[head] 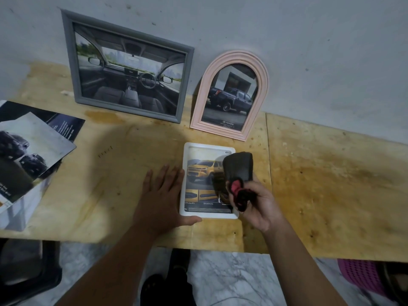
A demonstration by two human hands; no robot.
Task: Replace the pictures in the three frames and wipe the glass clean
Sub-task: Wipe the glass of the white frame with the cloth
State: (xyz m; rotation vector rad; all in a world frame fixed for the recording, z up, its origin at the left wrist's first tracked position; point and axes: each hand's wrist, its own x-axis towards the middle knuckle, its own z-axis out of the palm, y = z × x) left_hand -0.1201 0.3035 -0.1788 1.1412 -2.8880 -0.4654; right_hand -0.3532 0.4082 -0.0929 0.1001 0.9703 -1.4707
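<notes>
The white frame [187, 180] lies flat on the tabletop [331, 184] at the centre of the picture, with a yellow-car print under its glass. The left hand [162, 195] rests open against its left edge, fingers straight, thumb at the near corner. The right hand [254, 206] bunches a black-and-red cloth [237, 171], its grip curled round the wad, over the right side of the glass. To wipe well, I'd keep that left hand bracing the frame and sweep edge to edge. 2 other frames, grey [130, 69] and pink [231, 96], lean on the wall [309, 40] above.
</notes>
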